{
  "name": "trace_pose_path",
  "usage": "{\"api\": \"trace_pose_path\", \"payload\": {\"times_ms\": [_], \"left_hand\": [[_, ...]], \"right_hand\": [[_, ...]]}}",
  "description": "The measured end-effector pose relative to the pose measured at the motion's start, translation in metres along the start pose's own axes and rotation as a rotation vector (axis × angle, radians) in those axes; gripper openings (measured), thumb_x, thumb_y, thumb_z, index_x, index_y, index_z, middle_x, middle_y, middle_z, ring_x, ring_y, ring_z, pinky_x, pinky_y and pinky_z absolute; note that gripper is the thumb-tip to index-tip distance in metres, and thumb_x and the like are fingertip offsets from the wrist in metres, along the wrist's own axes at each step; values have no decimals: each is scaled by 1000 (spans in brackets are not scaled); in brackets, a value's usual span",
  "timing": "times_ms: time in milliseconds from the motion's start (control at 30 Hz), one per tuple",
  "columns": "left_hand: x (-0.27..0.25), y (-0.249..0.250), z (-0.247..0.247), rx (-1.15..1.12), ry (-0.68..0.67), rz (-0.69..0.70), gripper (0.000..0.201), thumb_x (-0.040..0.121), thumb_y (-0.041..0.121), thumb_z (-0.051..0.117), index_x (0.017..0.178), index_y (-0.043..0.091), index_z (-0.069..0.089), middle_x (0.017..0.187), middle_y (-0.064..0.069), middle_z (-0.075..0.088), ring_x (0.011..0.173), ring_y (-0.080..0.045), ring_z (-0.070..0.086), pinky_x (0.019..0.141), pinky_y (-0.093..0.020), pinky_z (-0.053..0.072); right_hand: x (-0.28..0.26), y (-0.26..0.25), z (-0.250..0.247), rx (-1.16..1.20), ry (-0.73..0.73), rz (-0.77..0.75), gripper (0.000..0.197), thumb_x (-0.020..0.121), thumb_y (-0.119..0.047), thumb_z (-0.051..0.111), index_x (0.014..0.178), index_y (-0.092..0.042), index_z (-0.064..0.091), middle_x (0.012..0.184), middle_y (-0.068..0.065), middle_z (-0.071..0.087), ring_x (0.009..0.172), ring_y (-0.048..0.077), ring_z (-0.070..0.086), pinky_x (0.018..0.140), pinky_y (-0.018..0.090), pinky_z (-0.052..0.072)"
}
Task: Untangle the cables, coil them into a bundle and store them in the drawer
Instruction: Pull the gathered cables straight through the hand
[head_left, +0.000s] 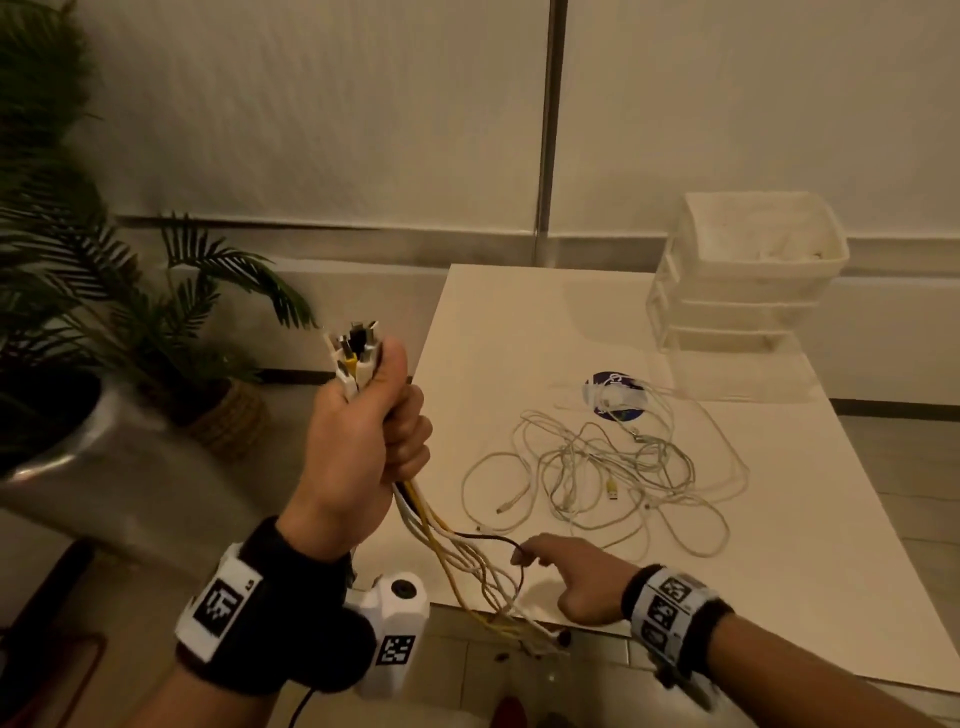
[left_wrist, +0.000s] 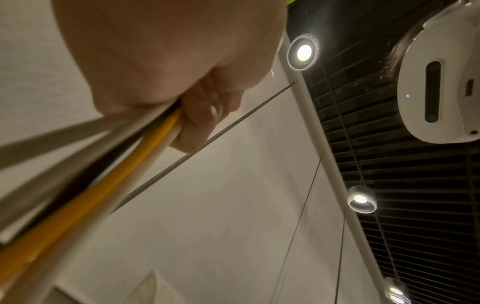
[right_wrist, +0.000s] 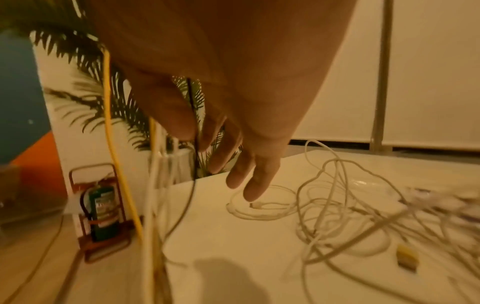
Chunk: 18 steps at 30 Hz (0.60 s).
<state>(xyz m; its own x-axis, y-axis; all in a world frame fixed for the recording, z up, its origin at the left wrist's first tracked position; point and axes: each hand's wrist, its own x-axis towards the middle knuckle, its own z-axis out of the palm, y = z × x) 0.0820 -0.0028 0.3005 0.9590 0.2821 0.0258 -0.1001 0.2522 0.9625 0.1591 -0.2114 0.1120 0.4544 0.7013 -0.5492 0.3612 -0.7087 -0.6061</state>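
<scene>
My left hand (head_left: 382, 415) is raised left of the table and grips a bundle of cable ends (head_left: 356, 351), connectors sticking up past the thumb. Yellow, white and black cables (head_left: 457, 551) hang from the fist to the table's front edge. The left wrist view shows the left hand (left_wrist: 182, 72) closed round the yellow cable (left_wrist: 124, 172) and its neighbours. Low at the front edge, my right hand (head_left: 550, 566) pinches the black cable (head_left: 506, 541) between thumb and forefinger. In the right wrist view the black cable (right_wrist: 192, 115) runs through the right hand (right_wrist: 198, 133), the other fingers straight. A tangle of white cables (head_left: 613, 467) lies mid-table.
A white drawer unit (head_left: 743, 275) stands at the table's (head_left: 519, 322) back right. A blue round sticker (head_left: 602, 379) lies beneath the tangle. A loose yellow connector (head_left: 613, 491) lies in it. Potted palms (head_left: 104, 291) stand left, a fire extinguisher (right_wrist: 101, 214) on the floor.
</scene>
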Motion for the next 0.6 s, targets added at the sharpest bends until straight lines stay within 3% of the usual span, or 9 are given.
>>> {"api": "trace_pose_path", "payload": {"times_ms": [100,200,367,467,600], "left_hand": [[-4,-10,-11,-8,38,-15,46,97,41,49,63,18,27,56,-3,14,46,-16,9,42,-27,9],[-8,-17,-24,-18,85,-25,47,95,41,48,65,17,22,55,-4,13,45,-16,8,43,-27,7],[-18,-22,-45,-37,162,-42,45,92,41,49,65,16,23,52,-2,16,42,-14,11,42,-26,8],[-25,-23,-55,-20,204,-39,48,93,41,48,64,14,21,50,-1,19,43,-16,10,42,-26,9],[-28,-26,-64,-16,254,-55,55,99,44,47,64,13,20,49,0,21,44,-17,10,42,-27,10]], "right_hand": [[40,6,-8,-178,140,-36,49,84,1,46,125,-23,56,129,1,53,119,21,50,97,33,43],[84,6,1,-321,234,-52,31,92,-8,49,116,-19,65,120,5,61,112,25,56,93,34,45],[127,12,32,-510,234,14,23,95,-12,47,113,-7,61,116,12,56,110,32,53,86,39,45],[136,22,48,-547,329,31,18,94,-12,48,109,-7,56,116,11,52,104,33,52,75,38,42],[140,27,52,-593,352,36,15,87,-10,57,102,-8,57,108,11,55,100,34,53,74,41,44]]}}
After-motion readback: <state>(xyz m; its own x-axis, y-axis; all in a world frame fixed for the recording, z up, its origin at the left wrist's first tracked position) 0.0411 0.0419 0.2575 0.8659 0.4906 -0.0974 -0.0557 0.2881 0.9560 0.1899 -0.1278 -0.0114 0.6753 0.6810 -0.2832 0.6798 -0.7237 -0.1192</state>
